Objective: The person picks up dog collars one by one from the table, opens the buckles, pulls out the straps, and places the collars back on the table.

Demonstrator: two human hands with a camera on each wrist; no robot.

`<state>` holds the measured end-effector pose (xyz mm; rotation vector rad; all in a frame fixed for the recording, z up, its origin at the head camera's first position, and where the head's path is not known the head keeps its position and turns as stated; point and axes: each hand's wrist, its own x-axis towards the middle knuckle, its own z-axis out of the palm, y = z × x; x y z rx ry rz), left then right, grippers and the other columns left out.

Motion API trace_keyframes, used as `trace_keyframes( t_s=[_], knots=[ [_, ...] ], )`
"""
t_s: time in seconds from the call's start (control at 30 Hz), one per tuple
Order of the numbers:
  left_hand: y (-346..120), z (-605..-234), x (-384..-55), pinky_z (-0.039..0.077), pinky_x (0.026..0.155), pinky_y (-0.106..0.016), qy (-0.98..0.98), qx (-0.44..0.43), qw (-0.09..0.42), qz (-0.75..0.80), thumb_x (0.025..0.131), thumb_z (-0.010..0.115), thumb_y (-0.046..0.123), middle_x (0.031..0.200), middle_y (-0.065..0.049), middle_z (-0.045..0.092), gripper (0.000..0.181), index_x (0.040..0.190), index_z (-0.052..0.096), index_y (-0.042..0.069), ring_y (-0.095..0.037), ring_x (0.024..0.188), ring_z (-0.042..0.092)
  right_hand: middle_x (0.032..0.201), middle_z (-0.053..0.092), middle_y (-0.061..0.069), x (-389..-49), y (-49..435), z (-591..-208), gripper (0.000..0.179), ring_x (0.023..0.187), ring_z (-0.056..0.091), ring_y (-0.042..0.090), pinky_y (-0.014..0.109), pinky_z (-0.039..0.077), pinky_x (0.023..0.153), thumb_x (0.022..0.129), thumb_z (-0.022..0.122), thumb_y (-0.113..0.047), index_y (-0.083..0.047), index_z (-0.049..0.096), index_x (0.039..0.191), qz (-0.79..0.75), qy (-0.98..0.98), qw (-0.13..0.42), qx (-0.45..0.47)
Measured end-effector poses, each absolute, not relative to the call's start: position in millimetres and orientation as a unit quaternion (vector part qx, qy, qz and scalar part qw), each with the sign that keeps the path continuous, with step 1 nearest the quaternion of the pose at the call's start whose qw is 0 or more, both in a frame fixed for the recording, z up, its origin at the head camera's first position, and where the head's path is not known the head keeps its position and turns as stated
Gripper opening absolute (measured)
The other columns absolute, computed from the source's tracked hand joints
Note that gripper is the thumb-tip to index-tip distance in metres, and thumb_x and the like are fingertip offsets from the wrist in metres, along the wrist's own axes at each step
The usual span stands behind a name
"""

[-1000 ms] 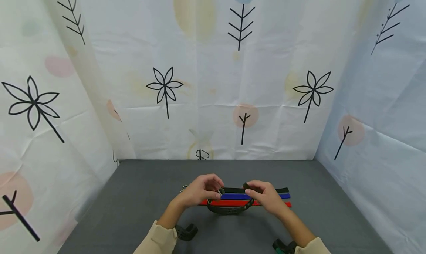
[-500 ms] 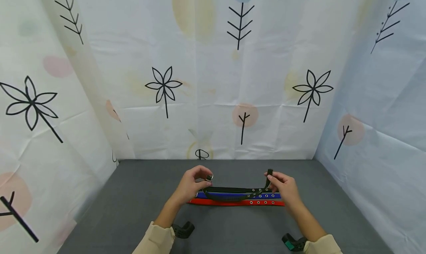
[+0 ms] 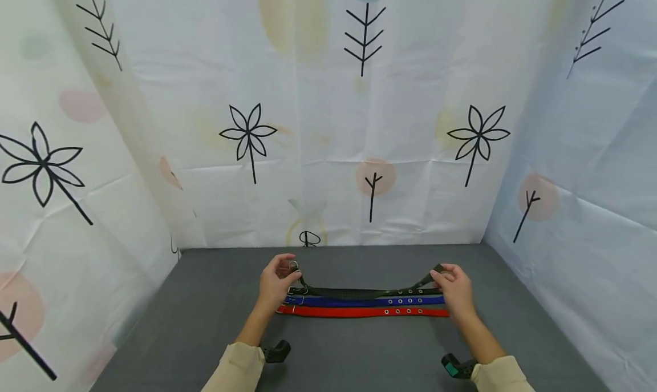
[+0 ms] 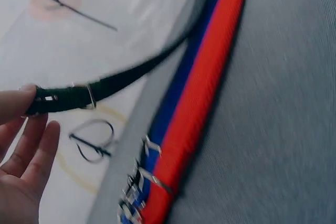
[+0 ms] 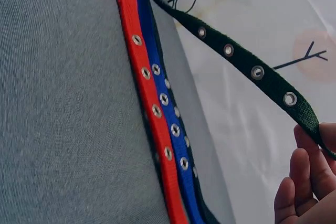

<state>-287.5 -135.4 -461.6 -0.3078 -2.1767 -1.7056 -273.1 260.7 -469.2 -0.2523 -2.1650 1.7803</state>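
Note:
My left hand (image 3: 276, 281) pinches the buckle end of a dark green dog collar (image 4: 126, 80), thumb against fingers. At the other end, my right hand (image 3: 457, 292) pinches the tip past a row of metal eyelets. The green collar sags in a shallow curve between both hands, above the laid-out collars. A red collar (image 3: 339, 312) lies nearest me, then a blue collar (image 3: 354, 302), then a black collar (image 5: 207, 211) behind it. All three lie parallel, buckles to the left and eyelets to the right.
The collars lie on a grey table (image 3: 359, 352). White patterned cloth (image 3: 318, 152) stands behind the table and along both sides. Dark wrist devices (image 3: 277, 352) sit under both forearms, by the beige sleeves (image 3: 236, 369).
My hands have moved apart, left hand leftward and right hand rightward. The green collar has gone from a hanging loop to a wide, shallow sag. The collars on the table stay in place.

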Motion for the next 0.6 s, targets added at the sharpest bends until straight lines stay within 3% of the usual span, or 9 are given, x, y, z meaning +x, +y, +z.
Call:
trace_keyframes(
  t_s=[0.17,0.4,0.6],
  knots=[
    [-148,-490,-311,0.048,0.066,-0.027,-0.77,-0.079,0.178,-0.608,0.084,0.074,0.0,0.097,-0.014,0.06,0.037,0.118,0.062,0.006,-0.022,0.081,0.06,0.077,0.066,-0.001,-280,266,-476,0.03,0.067,0.062,0.01,0.027,0.05,0.068,0.094,0.063,-0.008,0.007,0.05,0.117,0.616,-0.76,0.172,-0.115],
    [-147,-500,-326,0.046,0.06,-0.031,-0.801,-0.042,0.162,-0.575,0.083,0.075,0.002,0.09,-0.008,0.058,0.042,0.121,0.061,0.013,-0.02,0.072,0.057,0.08,0.065,0.002,-293,273,-488,0.024,0.079,0.062,0.024,0.03,0.045,0.071,0.093,0.066,-0.013,0.004,0.054,0.106,0.592,-0.771,0.177,-0.152],
    [-144,-502,-332,0.043,0.058,-0.033,-0.808,0.031,0.162,-0.566,0.083,0.074,0.001,0.084,-0.008,0.055,0.044,0.122,0.057,0.01,-0.02,0.067,0.051,0.082,0.065,0.006,-300,279,-501,0.023,0.087,0.061,0.033,0.031,0.043,0.069,0.091,0.068,-0.013,0.005,0.056,0.1,0.568,-0.788,0.171,-0.164]
  ],
)
